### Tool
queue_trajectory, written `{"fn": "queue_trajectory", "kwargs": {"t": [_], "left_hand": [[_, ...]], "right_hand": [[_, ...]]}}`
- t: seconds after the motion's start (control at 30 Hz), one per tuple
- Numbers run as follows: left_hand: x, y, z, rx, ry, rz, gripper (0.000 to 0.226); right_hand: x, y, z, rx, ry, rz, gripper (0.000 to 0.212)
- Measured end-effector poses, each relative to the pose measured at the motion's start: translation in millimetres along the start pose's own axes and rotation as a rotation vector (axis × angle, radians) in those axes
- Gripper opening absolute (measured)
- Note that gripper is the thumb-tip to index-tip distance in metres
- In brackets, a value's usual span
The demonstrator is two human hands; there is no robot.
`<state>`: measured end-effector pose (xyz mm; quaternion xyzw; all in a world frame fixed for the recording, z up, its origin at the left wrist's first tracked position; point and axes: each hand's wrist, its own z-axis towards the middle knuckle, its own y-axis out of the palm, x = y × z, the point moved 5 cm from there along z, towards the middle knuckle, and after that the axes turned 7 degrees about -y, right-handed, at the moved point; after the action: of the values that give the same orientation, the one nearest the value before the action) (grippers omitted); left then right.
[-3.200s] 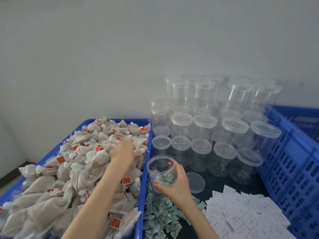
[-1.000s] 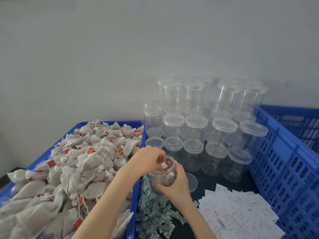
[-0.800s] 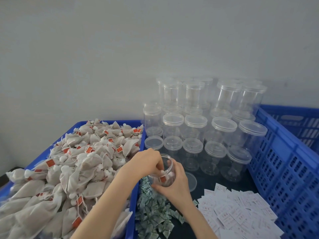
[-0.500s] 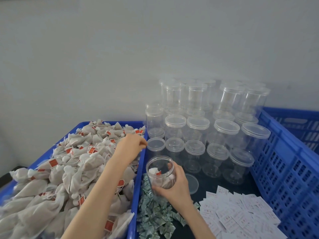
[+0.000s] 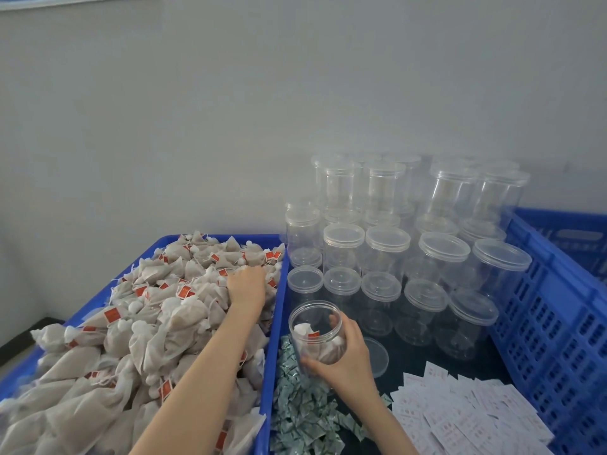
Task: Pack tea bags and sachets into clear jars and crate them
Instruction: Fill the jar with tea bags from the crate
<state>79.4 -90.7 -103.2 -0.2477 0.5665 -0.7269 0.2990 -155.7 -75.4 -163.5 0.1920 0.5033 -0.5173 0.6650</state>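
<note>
Fingers (image 5: 331, 366) of right hand (image 5: 345, 362) grip jar (image 5: 317, 333), upright, mouth up. Left hand (image 5: 246, 287) moved from jar back into tea bags (image 5: 157, 323); grip unclear.

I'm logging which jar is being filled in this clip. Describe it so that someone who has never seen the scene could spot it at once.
Start at the blue crate on the right, packed with clear jars. At the front left of that group the right hand grips one jar. It is the only one without a lid, and the only one with tea bags inside.
</note>
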Motion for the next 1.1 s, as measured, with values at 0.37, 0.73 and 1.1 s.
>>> {"fn": "queue_trajectory", "kwargs": {"t": [0.37, 0.73, 1.1], "left_hand": [[-25.3, -64.4, -26.2, 0.308, -0.018, -0.461, 0.025], [-15.8, -147.2, -82.7, 0.576, 0.222, -0.919, 0.016], [7.6, -121.7, -105.6, 0.583, 0.326, -0.935, 0.018]], "right_hand": [[-0.5, 15.3, 3.5, -0.036, 0.022, 0.011, 0.086], [-9.1, 25.1, 5.6, -0.03, 0.015, 0.046, 0.08], [-14.8, 18.2, 3.5, -0.013, -0.005, 0.069, 0.076]]}}
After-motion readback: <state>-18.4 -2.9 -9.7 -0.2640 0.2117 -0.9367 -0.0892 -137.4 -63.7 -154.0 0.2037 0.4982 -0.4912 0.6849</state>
